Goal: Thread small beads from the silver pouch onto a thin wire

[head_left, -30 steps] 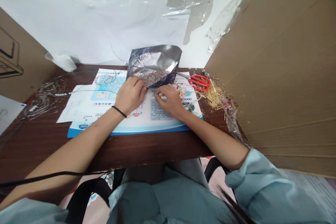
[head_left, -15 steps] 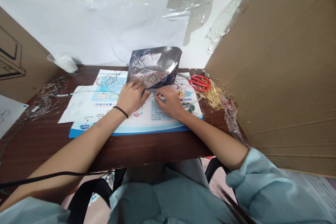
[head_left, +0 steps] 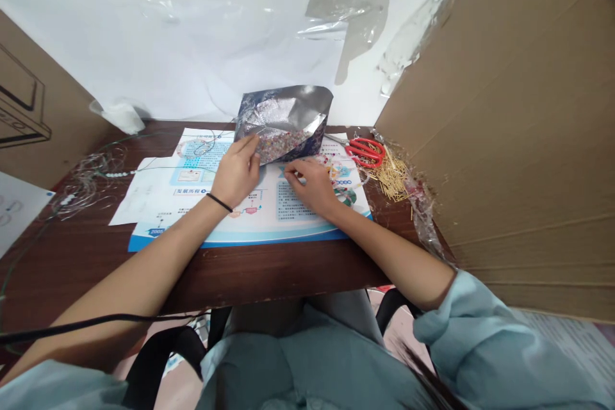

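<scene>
A dark-patterned bag with a silver lining (head_left: 293, 106) lies open towards me, with many small pink, white and clear beads (head_left: 286, 144) in its lower part. My left hand (head_left: 236, 173), with a black band (head_left: 220, 203) at the wrist, is at the bag's front left corner. Its fingers are bent together over the beads, the thumb close below; what they hold, if anything, is too small to see. Just in front of the bag, my right hand (head_left: 311, 186) rests on the printed sheet (head_left: 230, 234), thumb and forefinger pinched. Whatever is between them cannot be made out.
Red-handled scissors (head_left: 366, 152) lie right of the bag beside a pile of thin gold-coloured pieces (head_left: 393, 176). Tangled clear line (head_left: 91, 173) with white beads spreads at the left. Cardboard walls (head_left: 523, 141) flank the brown table (head_left: 288, 269); a crumpled white item (head_left: 125, 116) sits back left.
My left hand has drawn slightly left and turned, its fingers now closer together and raised over the beads. The right hand and the bag have stayed almost still.
</scene>
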Demonstrator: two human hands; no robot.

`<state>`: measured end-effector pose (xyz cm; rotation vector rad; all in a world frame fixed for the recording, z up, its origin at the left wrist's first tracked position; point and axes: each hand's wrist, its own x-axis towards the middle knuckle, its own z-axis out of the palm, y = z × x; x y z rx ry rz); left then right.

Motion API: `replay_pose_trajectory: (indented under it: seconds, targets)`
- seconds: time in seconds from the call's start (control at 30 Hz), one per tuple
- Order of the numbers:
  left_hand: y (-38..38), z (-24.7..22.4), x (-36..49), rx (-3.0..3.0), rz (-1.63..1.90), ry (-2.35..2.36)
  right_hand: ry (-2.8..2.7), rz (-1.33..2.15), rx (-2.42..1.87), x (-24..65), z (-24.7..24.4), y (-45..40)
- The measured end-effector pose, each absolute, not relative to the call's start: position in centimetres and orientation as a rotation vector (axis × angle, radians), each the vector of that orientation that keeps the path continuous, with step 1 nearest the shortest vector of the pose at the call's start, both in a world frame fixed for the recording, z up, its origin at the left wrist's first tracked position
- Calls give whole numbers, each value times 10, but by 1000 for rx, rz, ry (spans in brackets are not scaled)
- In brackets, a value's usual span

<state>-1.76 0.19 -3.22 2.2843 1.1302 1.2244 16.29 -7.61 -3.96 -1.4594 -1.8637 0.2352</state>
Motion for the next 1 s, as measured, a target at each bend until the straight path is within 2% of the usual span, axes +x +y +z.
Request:
replay_pose_trajectory:
  seconds: [0.3,1.0]
  targets:
    - [-18,-34,-1,1539,1057,896,-1837,187,-1454,163,-40,-76]
    - [-17,-41,4,1425,928,888,-1681,109,-1347,166,-44,-70]
